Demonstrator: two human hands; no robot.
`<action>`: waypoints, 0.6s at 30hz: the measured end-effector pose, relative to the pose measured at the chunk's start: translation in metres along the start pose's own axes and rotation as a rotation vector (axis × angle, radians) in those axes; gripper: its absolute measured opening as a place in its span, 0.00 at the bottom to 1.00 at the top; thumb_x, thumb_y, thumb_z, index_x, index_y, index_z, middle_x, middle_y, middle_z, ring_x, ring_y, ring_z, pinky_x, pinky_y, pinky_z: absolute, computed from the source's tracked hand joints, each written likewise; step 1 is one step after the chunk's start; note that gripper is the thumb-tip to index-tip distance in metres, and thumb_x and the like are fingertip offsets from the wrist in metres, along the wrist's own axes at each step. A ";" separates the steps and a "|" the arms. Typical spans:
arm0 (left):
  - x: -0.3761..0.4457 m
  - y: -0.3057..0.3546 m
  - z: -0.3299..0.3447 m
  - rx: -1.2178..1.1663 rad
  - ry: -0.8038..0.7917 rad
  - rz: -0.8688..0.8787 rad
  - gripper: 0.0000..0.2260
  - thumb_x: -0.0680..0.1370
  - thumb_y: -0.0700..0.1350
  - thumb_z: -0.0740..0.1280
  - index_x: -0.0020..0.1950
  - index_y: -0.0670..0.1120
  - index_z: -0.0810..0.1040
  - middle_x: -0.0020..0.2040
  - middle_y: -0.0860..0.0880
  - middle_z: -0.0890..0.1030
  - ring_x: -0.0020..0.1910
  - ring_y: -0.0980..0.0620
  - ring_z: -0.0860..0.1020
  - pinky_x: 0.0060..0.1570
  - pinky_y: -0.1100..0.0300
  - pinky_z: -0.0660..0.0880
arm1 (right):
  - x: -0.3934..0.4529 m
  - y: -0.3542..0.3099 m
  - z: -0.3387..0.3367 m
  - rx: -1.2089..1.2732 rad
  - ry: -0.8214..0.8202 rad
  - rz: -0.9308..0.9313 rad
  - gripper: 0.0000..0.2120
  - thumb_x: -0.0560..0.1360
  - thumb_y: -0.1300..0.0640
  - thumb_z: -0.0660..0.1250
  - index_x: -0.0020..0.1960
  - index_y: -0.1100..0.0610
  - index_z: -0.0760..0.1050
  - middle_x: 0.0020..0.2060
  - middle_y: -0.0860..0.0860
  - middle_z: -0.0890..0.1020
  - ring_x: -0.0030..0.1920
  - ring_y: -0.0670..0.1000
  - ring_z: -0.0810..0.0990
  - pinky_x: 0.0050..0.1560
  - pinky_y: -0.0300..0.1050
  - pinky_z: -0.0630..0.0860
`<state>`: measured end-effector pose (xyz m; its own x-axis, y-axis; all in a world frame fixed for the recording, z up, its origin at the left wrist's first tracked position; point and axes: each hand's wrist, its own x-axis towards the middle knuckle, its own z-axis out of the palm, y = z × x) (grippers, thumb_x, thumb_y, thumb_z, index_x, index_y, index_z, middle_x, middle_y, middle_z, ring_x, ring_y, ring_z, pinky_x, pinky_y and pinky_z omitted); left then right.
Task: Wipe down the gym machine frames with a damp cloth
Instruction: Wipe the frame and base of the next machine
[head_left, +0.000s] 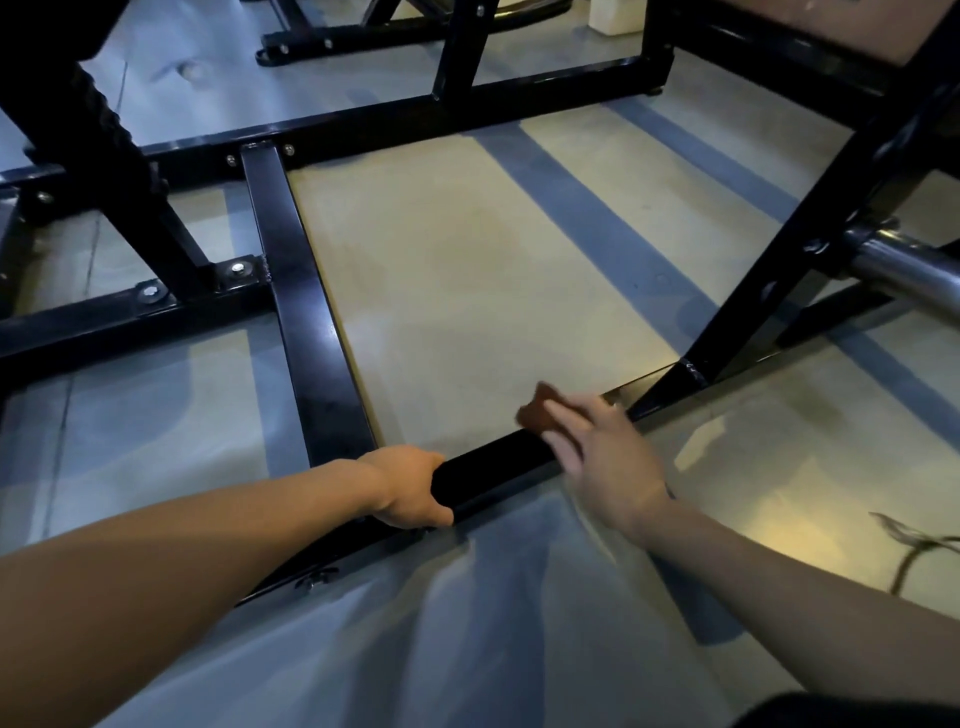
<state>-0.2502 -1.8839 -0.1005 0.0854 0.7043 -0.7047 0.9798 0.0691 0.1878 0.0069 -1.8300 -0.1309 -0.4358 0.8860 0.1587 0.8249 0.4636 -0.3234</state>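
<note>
Risk: right hand (597, 452), blurred and pressing brown cloth (537, 413) on base bar (493, 462), could strike left hand (410, 488) clamped around this bar.

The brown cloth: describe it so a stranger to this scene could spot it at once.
Start at the black steel gym machine frame lying low on the pale floor, and follow its nearest bar, which the left hand grips. Further right along that bar, the right hand presses a small crumpled brown cloth onto it. It is the only soft, brown thing among black metal.
</note>
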 end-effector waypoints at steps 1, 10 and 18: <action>0.000 0.000 0.000 0.000 0.000 -0.002 0.22 0.76 0.60 0.71 0.64 0.51 0.74 0.52 0.52 0.80 0.52 0.48 0.80 0.54 0.52 0.80 | -0.012 -0.002 0.001 -0.003 -0.018 -0.091 0.21 0.83 0.44 0.62 0.72 0.50 0.77 0.66 0.49 0.75 0.59 0.56 0.78 0.57 0.55 0.81; 0.002 -0.002 0.001 0.022 0.012 0.017 0.24 0.76 0.62 0.70 0.67 0.52 0.73 0.56 0.51 0.80 0.54 0.48 0.80 0.54 0.52 0.80 | 0.015 0.037 -0.023 -0.088 0.055 0.266 0.22 0.84 0.45 0.60 0.74 0.54 0.75 0.67 0.54 0.73 0.61 0.60 0.78 0.62 0.55 0.77; 0.001 -0.001 -0.001 0.052 0.028 0.025 0.25 0.77 0.62 0.70 0.68 0.50 0.72 0.57 0.50 0.81 0.54 0.47 0.80 0.52 0.53 0.79 | -0.019 0.059 -0.026 -0.166 0.053 -0.077 0.19 0.81 0.47 0.65 0.69 0.54 0.78 0.61 0.55 0.77 0.51 0.62 0.82 0.43 0.55 0.82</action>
<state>-0.2518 -1.8830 -0.1008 0.1054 0.7250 -0.6806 0.9855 0.0153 0.1689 0.0733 -1.8195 -0.1288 -0.4838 0.8451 0.2273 0.8398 0.5214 -0.1512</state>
